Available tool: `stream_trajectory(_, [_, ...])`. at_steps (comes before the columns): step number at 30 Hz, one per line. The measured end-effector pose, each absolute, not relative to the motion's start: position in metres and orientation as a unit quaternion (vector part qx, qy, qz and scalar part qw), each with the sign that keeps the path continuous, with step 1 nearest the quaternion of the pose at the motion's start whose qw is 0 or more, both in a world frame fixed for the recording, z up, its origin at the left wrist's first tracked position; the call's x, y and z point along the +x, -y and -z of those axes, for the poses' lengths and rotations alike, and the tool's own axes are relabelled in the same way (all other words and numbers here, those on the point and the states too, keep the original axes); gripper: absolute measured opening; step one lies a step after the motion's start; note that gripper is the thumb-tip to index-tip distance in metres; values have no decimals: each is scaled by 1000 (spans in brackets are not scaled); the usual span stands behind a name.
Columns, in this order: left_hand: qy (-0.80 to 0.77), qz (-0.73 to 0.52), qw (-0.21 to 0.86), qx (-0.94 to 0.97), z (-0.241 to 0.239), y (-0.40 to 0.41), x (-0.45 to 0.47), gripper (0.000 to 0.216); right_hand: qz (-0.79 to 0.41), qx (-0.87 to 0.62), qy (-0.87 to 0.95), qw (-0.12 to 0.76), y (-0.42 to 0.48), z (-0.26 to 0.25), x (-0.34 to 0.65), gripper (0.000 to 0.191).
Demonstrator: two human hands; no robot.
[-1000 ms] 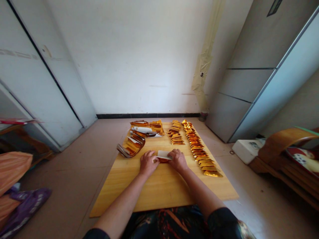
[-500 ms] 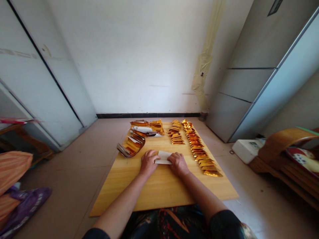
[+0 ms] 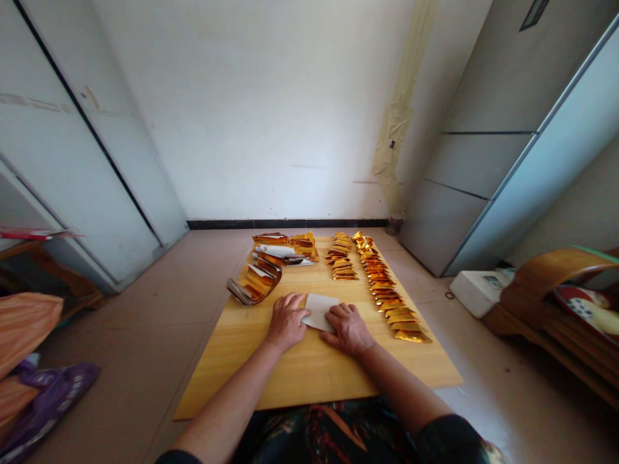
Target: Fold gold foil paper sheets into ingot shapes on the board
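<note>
A small sheet of paper (image 3: 320, 309), white side up, lies on the wooden board (image 3: 309, 367) in front of me. My left hand (image 3: 285, 319) presses on its left edge with fingers curled down. My right hand (image 3: 349, 327) rests on its lower right part, fingers flat on the sheet. Behind the hands lie two rows of folded gold foil pieces (image 3: 387, 293), a shorter row (image 3: 341, 261) to their left, and a curved stack of unfolded gold sheets (image 3: 255, 283).
More gold sheets (image 3: 287, 247) lie at the board's far left corner. A refrigerator (image 3: 488, 161) stands at the right, a white box (image 3: 478, 290) and wooden chair (image 3: 556, 290) beside it. Bags (image 3: 33, 386) lie on the floor at left.
The sheet was half lifted with gold showing under it; now it lies flatter and wider on the board, white side up. Both hands slid slightly toward me onto it.
</note>
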State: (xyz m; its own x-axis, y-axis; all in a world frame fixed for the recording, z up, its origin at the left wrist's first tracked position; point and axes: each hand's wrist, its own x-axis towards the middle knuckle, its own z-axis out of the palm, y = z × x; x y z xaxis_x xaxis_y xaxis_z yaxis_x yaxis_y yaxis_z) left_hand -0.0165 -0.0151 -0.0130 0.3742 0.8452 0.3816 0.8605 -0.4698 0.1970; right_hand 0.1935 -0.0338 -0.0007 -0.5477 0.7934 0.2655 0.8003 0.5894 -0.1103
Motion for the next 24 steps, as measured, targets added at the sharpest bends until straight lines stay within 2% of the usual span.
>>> stream_trajectory(3, [497,192,13,-846,5,18,-18,30,9,-451,881,144,36,0,194,42])
stream_trajectory(10, [508,184,25,-841,-2,14,-3,17,-29,-541,827,153,17,2,189,19])
stream_trajectory(13, [504,181,31,-844,1,13,3,10,-50,-600,781,166,2,0,190,40])
stream_trajectory(16, [500,180,34,-846,4,14,4,8,-76,-618,769,143,-9,-5,190,55])
stream_trajectory(24, [496,194,27,-846,10,16,0,8,-131,-638,753,94,-32,-15,179,60])
